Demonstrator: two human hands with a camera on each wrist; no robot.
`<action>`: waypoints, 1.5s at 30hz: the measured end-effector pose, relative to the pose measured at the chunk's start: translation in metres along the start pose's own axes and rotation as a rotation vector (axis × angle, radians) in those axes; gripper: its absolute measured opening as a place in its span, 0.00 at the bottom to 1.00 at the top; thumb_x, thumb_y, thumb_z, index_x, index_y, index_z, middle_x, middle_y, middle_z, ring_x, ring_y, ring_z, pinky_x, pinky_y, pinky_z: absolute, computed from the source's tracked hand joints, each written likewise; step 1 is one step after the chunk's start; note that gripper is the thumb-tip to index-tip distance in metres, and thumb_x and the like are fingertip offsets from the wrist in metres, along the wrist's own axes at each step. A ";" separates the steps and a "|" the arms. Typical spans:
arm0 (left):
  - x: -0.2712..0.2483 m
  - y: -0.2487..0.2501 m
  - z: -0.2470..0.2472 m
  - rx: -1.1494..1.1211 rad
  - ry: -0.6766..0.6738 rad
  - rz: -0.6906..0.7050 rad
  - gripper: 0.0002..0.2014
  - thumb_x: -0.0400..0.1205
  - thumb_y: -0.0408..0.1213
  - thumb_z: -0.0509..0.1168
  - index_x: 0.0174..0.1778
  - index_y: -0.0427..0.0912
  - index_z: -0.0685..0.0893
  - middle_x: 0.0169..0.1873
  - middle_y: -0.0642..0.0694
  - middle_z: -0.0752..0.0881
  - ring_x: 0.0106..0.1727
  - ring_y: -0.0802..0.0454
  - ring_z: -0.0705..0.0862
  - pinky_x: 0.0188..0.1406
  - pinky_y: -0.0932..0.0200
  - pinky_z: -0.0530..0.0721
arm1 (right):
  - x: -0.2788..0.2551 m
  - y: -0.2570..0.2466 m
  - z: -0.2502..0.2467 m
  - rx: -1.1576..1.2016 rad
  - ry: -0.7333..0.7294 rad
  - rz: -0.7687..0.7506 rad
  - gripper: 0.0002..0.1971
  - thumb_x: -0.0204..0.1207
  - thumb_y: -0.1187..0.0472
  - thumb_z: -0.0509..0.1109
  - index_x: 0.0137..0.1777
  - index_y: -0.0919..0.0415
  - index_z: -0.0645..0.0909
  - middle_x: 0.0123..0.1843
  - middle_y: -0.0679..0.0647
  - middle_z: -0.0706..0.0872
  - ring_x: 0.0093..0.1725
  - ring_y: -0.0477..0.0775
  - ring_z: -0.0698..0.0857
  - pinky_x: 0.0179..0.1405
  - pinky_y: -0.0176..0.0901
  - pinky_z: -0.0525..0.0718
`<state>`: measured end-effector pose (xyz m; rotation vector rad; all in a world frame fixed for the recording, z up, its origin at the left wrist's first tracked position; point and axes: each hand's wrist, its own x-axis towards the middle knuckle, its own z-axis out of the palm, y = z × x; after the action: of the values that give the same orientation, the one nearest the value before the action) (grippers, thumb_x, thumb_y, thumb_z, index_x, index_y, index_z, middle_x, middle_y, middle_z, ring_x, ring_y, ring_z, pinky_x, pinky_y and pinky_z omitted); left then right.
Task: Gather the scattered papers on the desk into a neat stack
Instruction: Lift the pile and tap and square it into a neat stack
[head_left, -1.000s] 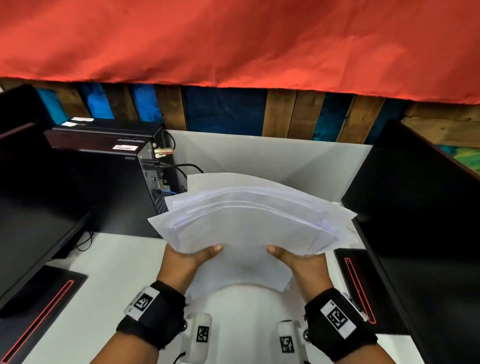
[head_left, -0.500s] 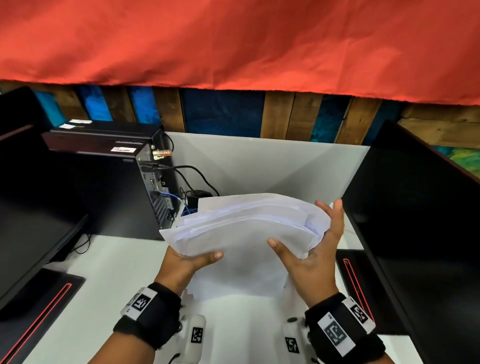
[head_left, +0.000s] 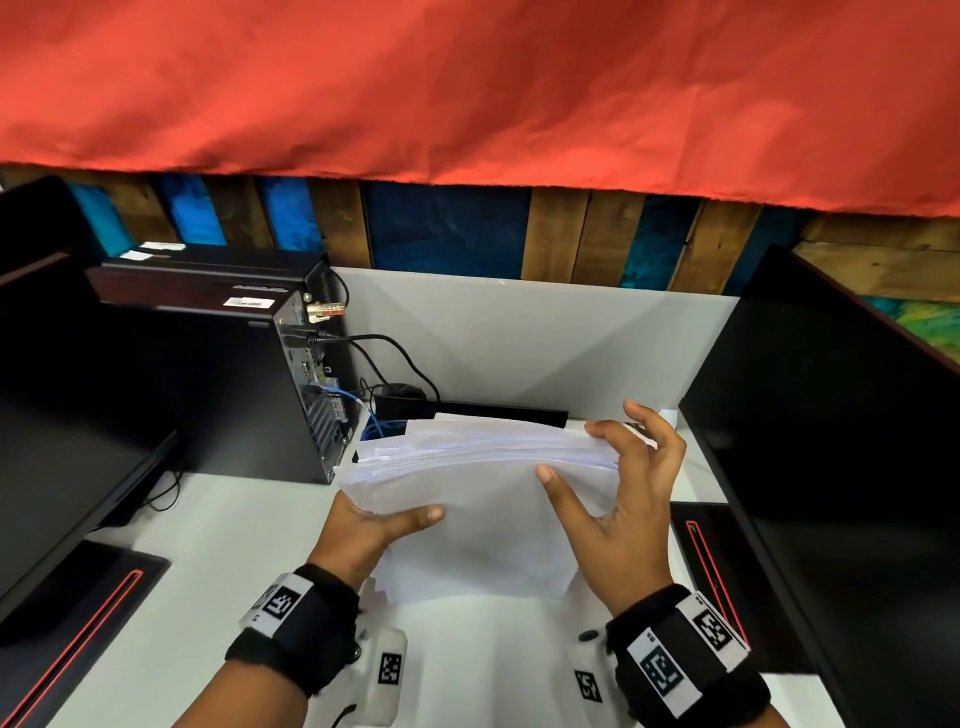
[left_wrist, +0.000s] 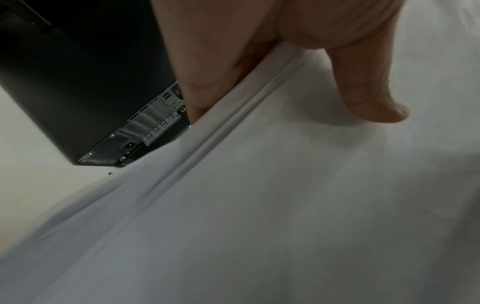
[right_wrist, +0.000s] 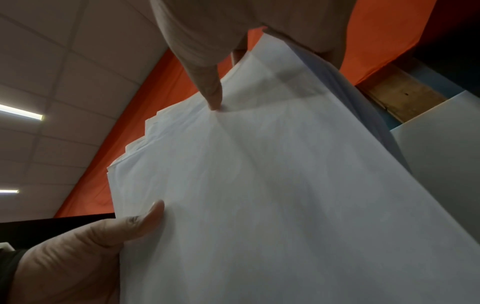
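Note:
A stack of white papers (head_left: 483, 499) stands tilted on its lower edge over the white desk (head_left: 208, 582), its top edges still slightly stepped. My left hand (head_left: 384, 519) grips the stack's left edge, thumb on the front sheet and fingers behind. My right hand (head_left: 592, 457) holds the upper right corner, thumb pressed on the front and fingers curved over the top edge. In the left wrist view the papers (left_wrist: 285, 195) fill the frame under my thumb (left_wrist: 376, 107). From the right wrist, the papers (right_wrist: 259, 185) show with my right thumb (right_wrist: 213, 98) on them.
A black computer tower (head_left: 234, 395) with cables (head_left: 384, 358) stands close to the left of the stack. Dark monitors flank the desk at left (head_left: 67, 426) and right (head_left: 841, 467). A white partition (head_left: 519, 338) closes the back, under a red cloth (head_left: 467, 88).
The fanned-out sheets have been drawn together into a narrower, lower stack. My right hand slid from the bottom edge up to the upper right corner. The left hand kept its grip.

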<state>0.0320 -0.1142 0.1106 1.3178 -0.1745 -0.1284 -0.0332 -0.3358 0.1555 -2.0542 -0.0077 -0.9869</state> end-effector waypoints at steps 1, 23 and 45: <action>0.000 0.000 0.000 -0.002 -0.001 -0.002 0.35 0.42 0.47 0.87 0.48 0.49 0.90 0.47 0.49 0.93 0.50 0.54 0.91 0.45 0.66 0.88 | 0.000 0.000 0.000 -0.005 -0.003 -0.011 0.23 0.66 0.55 0.80 0.60 0.48 0.79 0.73 0.48 0.63 0.69 0.34 0.70 0.69 0.27 0.69; 0.007 0.005 -0.002 0.000 -0.035 -0.020 0.40 0.42 0.47 0.87 0.53 0.46 0.88 0.49 0.46 0.93 0.52 0.51 0.91 0.46 0.62 0.89 | -0.010 -0.004 0.007 -0.001 -0.020 0.004 0.21 0.69 0.55 0.77 0.62 0.43 0.81 0.76 0.50 0.61 0.73 0.31 0.66 0.67 0.16 0.62; 0.009 0.001 -0.010 0.035 -0.067 -0.079 0.43 0.43 0.46 0.87 0.57 0.39 0.87 0.52 0.41 0.92 0.55 0.44 0.90 0.53 0.55 0.88 | -0.003 0.009 0.014 0.496 0.198 0.644 0.30 0.71 0.26 0.47 0.61 0.42 0.77 0.57 0.44 0.85 0.64 0.60 0.80 0.73 0.68 0.70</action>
<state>0.0431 -0.1067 0.1099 1.3567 -0.1817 -0.2379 -0.0233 -0.3309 0.1422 -1.3585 0.4419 -0.6831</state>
